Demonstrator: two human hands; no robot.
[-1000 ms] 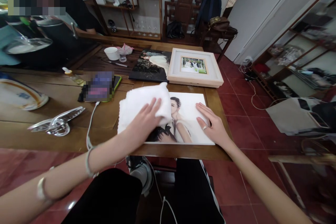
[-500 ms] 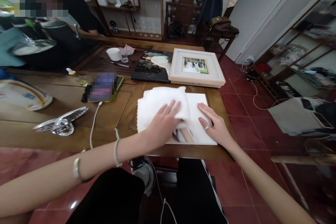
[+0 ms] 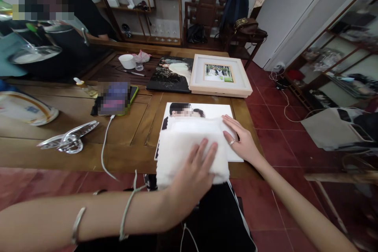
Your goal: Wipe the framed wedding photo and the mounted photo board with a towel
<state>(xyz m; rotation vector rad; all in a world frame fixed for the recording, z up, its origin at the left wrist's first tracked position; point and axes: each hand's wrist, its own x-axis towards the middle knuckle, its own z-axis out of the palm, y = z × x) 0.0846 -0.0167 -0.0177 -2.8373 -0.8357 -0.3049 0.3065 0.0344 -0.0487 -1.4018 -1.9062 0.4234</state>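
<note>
My left hand [image 3: 196, 171] lies on a folded white cloth [image 3: 177, 151], fingers spread and stretched out over its top; the thumb is hidden. The cloth covers the middle and lower left of a white photo panel [image 3: 217, 109] and hangs over the table's front edge. Two people's dark-haired heads show on the panel's upper part. At the panel's right edge rests my right hand [image 3: 240, 141], open, with a ring on it. Its fingertips touch the white surface and its thumb is apart from the other fingers.
Behind the panel lie a framed photo [image 3: 246, 80] and a dark photo panel [image 3: 161, 76]. To the left are a phone [image 3: 113, 98] with a white cable [image 3: 105, 141], a dropper bottle [image 3: 87, 88] and a shiny winged ornament [image 3: 69, 138]. A white cup [image 3: 126, 61] stands farther back.
My left hand has drawn the cloth toward me, from the panel's upper left down past the table's front edge. The printed heads are now uncovered. My right hand stays in place.
</note>
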